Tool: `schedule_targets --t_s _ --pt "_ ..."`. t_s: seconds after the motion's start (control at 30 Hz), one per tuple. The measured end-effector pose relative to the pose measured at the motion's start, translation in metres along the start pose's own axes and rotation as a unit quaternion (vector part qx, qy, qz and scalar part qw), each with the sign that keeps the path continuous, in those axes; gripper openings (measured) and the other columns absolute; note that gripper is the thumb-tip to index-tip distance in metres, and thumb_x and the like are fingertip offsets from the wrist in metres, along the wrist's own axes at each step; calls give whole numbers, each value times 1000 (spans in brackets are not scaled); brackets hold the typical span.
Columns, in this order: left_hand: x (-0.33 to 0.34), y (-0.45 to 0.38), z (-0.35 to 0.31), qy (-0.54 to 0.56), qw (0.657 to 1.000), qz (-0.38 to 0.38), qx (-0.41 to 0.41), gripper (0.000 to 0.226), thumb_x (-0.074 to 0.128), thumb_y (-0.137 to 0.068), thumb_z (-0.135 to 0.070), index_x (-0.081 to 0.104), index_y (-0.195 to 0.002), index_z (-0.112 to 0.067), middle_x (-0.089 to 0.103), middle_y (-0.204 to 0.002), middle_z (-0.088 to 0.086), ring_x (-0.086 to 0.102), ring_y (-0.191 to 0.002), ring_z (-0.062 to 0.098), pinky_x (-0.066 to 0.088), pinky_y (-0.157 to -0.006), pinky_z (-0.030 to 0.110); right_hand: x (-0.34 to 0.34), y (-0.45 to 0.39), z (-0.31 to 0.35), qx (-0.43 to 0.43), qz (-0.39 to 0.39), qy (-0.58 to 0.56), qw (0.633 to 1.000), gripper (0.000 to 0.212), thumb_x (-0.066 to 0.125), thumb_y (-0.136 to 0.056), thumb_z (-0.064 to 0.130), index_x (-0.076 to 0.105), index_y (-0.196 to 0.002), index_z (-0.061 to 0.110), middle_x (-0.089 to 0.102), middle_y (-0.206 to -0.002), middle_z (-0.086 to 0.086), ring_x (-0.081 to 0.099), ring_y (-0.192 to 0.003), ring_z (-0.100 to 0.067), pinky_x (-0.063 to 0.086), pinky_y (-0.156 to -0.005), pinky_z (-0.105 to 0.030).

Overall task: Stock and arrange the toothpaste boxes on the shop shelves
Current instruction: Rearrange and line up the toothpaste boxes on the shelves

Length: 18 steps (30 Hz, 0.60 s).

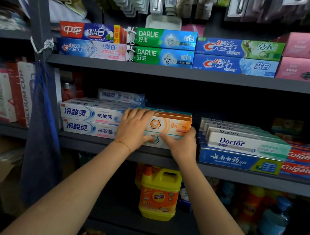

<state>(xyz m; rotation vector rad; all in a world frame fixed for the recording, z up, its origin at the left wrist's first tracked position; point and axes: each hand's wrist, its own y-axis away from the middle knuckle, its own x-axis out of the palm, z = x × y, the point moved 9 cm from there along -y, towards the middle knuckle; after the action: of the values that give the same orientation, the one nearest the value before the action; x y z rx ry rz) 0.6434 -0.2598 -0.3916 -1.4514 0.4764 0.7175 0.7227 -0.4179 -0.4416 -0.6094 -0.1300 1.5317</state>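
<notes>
On the middle shelf [100, 145] an orange toothpaste box [172, 125] lies on top of a pale teal-and-white box [169, 142]. My left hand [135, 128] lies over the left end of both boxes, fingers spread over the orange box's top edge and thumb against the lower box. My right hand [182, 144] holds the stack's right end, fingers curled round the front of the lower box. White-and-blue toothpaste boxes [91, 120] are stacked just to the left, touching the stack.
Right of the stack stand Doctor boxes [241, 140], a blue box [239, 161] beneath them and red Colgate boxes [304, 162]. The upper shelf [172, 72] carries Crest and Darlie boxes [161, 46]. A yellow detergent jug [160, 193] sits below. A blue cloth [41, 136] hangs at the left post.
</notes>
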Motion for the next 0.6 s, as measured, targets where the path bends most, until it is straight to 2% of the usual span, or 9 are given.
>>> schedule_targets --t_s 0.23,0.4,0.6 --pt "0 -3 1 5 1000 -7 0 89 76 -70 -61 44 -143 -21 51 -142 2 43 -131 26 22 -113 40 -4 2 1 -11 -9 0 1000 73 84 -76 27 40 -132 12 57 -127 -6 58 -116 -22 47 -81 -27" --pt "0 -3 1 13 1000 -6 -4 88 77 -71 -60 45 -143 -21 52 -141 2 44 -131 26 23 -114 40 -3 2 1 -2 -2 0 1000 70 83 -77 23 40 -132 10 54 -129 -7 56 -115 -21 44 -79 -23" --pt "0 -5 3 27 1000 5 -6 87 77 -73 -57 44 -144 -20 50 -143 2 42 -132 26 19 -114 38 -3 3 -2 5 23 29 999 70 80 -80 14 36 -136 9 55 -132 -12 55 -121 -28 50 -92 -36"
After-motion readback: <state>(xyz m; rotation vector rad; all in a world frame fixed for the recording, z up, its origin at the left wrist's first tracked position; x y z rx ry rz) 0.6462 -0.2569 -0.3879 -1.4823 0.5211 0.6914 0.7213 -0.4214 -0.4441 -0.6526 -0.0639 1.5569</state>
